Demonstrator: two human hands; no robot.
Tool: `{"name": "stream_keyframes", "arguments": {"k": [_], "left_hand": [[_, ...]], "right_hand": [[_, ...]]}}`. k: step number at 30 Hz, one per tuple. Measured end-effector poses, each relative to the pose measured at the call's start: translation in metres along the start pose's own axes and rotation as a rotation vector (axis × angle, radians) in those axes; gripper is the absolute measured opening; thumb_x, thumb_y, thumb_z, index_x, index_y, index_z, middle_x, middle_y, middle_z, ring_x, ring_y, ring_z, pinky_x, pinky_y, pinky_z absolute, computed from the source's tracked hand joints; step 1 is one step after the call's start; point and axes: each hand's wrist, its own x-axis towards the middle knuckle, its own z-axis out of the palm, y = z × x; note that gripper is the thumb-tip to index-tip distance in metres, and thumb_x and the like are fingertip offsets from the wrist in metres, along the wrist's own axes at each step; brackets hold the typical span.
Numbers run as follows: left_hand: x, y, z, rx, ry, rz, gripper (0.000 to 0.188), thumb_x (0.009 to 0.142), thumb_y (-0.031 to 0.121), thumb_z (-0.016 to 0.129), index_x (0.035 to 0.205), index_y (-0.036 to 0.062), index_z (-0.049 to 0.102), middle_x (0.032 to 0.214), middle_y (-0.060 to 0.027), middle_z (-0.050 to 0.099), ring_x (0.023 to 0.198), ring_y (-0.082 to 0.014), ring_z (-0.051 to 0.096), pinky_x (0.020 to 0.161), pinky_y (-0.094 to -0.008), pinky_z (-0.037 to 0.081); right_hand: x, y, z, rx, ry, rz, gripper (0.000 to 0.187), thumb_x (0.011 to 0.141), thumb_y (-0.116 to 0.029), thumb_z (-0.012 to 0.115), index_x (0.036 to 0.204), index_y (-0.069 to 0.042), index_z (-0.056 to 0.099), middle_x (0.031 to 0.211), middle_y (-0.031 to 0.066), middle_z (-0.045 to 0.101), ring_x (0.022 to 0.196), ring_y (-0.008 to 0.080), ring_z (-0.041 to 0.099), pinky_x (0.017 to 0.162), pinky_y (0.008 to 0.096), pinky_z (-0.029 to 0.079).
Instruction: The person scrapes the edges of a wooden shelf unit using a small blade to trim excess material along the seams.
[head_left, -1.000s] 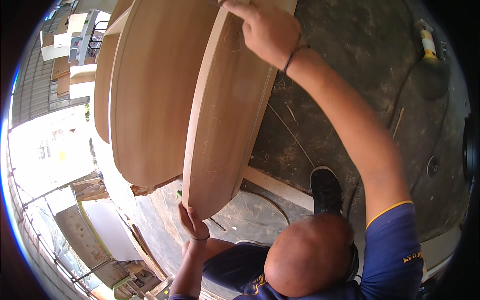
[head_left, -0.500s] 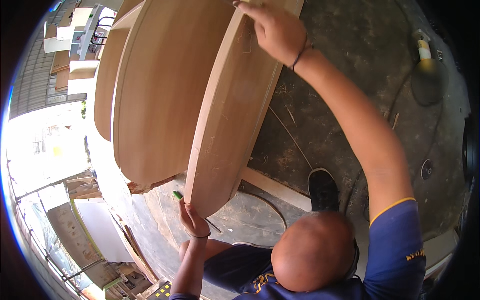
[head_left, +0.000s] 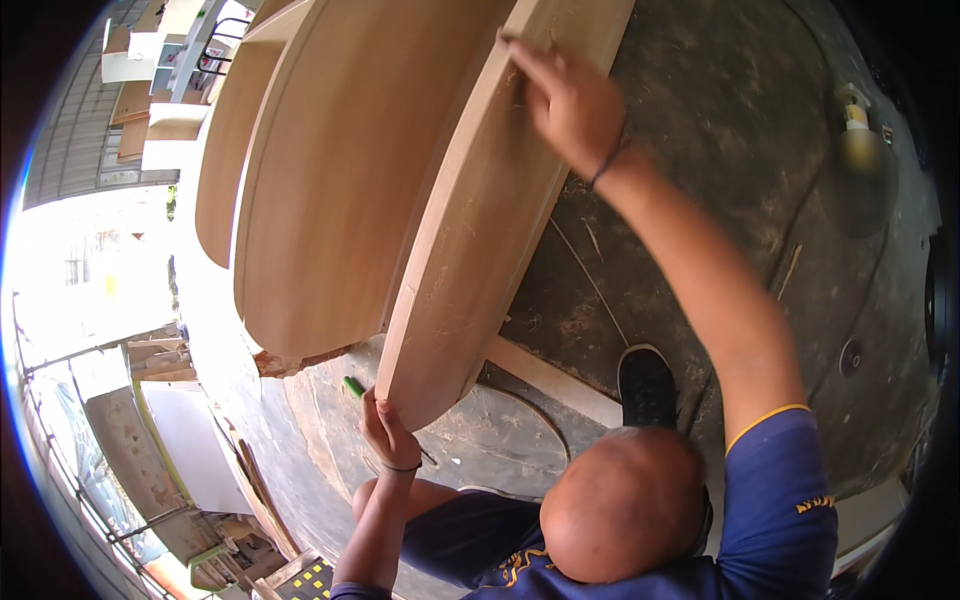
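Fingers (head_left: 387,413) on wooden board (head_left: 450,250), long, pale brown

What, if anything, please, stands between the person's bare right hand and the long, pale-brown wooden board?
Nothing clearly visible: the right hand reaches over the board, one fingertip at its narrow edge. A small dark patch there is too blurred to identify.

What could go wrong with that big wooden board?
The right hand is at the long edge of the board, so a splinter might poke it. The left hand is at the board's lower corner, so it could get pinched if the board slips. A shoe is right by a wooden strip, so that foot might trip.
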Motion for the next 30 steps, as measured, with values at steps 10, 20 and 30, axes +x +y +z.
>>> {"name": "stream_keyframes", "arguments": {"k": [10, 20, 30], "left_hand": [[-0.003, 0.015, -0.003, 0.107, 0.035, 0.021, 0.036, 0.097, 0.031, 0.055, 0.106, -0.0032, 0.057, 0.081, -0.0176, 0.063, 0.073, -0.0249, 0.061, 0.065, -0.0362, 0.046], [0.001, 0.013, -0.003, 0.03, 0.022, 0.036, 0.041, 0.098, 0.037, 0.05, 0.105, -0.0026, 0.058, 0.073, -0.0181, 0.061, 0.067, -0.028, 0.063, 0.061, -0.0369, 0.046], [0.003, 0.013, 0.001, 0.052, 0.025, 0.087, 0.042, 0.098, 0.037, 0.049, 0.105, -0.0038, 0.058, 0.07, -0.0193, 0.058, 0.063, -0.0329, 0.06, 0.058, -0.0391, 0.043]], "right_hand": [[-0.024, -0.058, -0.009, 0.072, -0.098, 0.0, 0.038, 0.086, -0.007, 0.058, 0.123, -0.016, 0.063, 0.08, 0.0123, 0.06, 0.071, 0.0303, 0.059, 0.065, 0.0395, 0.052], [-0.072, -0.094, -0.013, 0.51, -0.346, -0.297, 0.03, 0.092, -0.009, 0.054, 0.119, -0.013, 0.065, 0.078, 0.0131, 0.059, 0.072, 0.0353, 0.058, 0.065, 0.0419, 0.05], [0.041, 0.047, 0.006, -0.137, -0.052, 0.059, 0.048, 0.083, -0.004, 0.055, 0.13, -0.015, 0.057, 0.098, 0.0161, 0.064, 0.085, 0.038, 0.064, 0.072, 0.0452, 0.053]]}}
